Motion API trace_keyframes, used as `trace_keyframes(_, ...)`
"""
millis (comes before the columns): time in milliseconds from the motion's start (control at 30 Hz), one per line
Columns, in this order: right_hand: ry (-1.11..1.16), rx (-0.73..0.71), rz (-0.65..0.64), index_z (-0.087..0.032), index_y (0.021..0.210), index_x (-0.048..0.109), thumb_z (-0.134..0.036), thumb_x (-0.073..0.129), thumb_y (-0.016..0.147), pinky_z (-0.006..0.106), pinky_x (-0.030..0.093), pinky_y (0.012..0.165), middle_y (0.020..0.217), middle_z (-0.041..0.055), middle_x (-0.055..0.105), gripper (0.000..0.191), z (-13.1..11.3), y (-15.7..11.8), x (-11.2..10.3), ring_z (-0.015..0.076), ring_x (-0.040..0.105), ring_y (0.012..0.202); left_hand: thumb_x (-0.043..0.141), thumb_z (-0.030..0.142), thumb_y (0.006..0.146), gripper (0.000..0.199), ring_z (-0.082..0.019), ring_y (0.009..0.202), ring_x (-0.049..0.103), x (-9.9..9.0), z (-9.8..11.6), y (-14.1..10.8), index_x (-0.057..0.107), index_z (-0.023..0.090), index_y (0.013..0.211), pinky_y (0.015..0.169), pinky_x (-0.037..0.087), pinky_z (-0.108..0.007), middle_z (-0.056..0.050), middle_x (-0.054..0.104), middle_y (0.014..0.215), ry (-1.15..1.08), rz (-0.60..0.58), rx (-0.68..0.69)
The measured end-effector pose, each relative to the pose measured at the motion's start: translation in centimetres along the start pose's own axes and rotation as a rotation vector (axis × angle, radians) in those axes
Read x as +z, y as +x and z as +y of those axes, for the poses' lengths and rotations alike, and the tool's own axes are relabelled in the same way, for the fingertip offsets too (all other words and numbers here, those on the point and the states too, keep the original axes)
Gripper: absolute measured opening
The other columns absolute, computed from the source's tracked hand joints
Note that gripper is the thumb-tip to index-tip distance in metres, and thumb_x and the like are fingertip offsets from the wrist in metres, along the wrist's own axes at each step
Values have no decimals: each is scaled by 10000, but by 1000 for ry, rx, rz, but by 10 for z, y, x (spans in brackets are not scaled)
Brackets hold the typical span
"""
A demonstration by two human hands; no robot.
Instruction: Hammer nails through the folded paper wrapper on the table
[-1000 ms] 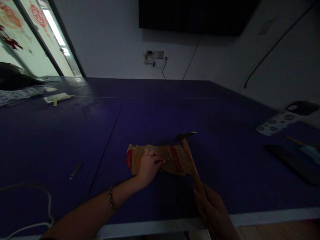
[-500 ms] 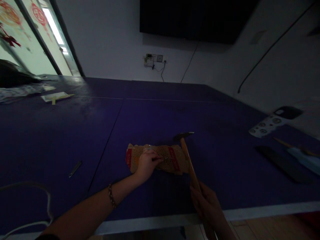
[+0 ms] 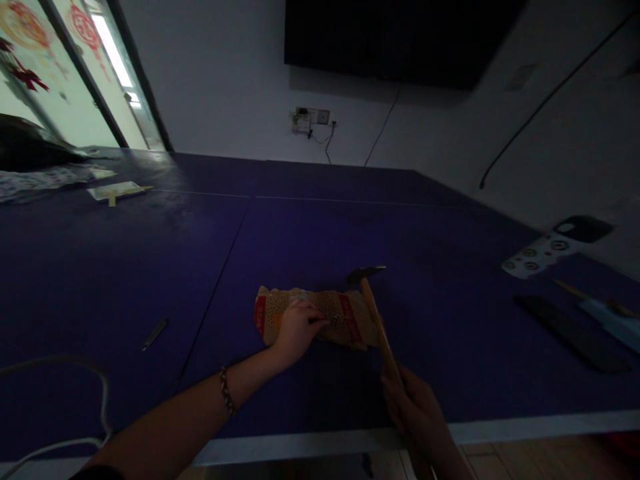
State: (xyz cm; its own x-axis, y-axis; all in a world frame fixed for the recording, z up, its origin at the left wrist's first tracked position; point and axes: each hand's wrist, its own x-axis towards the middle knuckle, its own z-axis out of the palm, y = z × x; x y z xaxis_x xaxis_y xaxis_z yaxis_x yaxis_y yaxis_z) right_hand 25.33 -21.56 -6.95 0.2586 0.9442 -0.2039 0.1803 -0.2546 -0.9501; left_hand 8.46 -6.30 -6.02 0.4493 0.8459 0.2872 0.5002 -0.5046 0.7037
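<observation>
A hammer with a wooden handle (image 3: pixel 379 322) and a dark metal head is in my right hand (image 3: pixel 417 407), whose fingers wrap the handle's lower part. Its head hovers or rests at the far right corner of a flattened brown paper bag (image 3: pixel 350 319); I cannot tell which. The bag has red bands and a dotted print. Over the bag's middle lies my left hand (image 3: pixel 300 328), thumb and fingertips pinched together. Whatever sits between those fingertips is too small and dark to make out.
On the purple table (image 3: pixel 310 233), nail clippers (image 3: pixel 155 334) lie at left near a white cable (image 3: pixel 103 393). A dark flat bar (image 3: pixel 570 333), a light blue item (image 3: pixel 610 323) and a power strip (image 3: pixel 535 257) are at right. Papers (image 3: pixel 117 191) lie far left.
The view has shifted slightly, so things appear a little to the right. Both hands, the hammer and the paper bag keep nearly the same places relative to each other.
</observation>
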Motion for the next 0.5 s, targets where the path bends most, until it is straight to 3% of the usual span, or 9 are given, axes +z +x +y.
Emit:
trace_keyframes(167,-48,-18,61,-151,711,506,-490,519,744,184,288,347,483,-71,382,340,2,1,-1,61,345,386,681,166,671,30,-158,720,587,1,-1,-1,695,184,690,678,427,-256,-9,677,705,-23,-10,-12)
trace_keyframes(500,-16,24,7,-169,737,480,-526,496,751,186,284,343,477,-78,374,358,4,0,-2,64,347,370,702,178,647,21,-149,671,574,-1,2,0,685,180,658,652,413,-250,-4,669,664,6,-25,-29)
